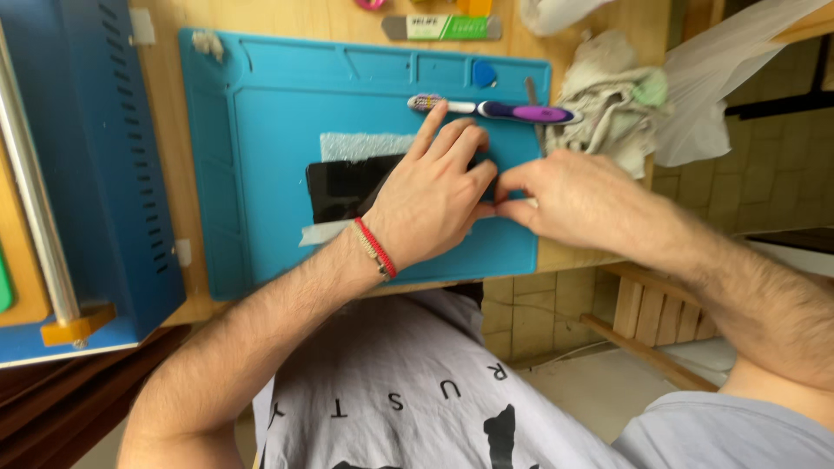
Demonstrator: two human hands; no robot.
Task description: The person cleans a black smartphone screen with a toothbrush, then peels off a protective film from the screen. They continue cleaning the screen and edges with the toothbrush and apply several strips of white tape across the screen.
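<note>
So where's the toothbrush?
The toothbrush lies near the top edge of the blue mat, just beyond the left hand's fingertips, left of the crumpled cloth.

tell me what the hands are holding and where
Left hand presses flat on the black phone; right hand pinches at its right end, exact hold hidden.

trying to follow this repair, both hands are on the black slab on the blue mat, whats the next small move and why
Probably keep the left hand pressing the flat black glass slab still while the right hand lifts at its edge: the fingertips already pinch together there.
</note>
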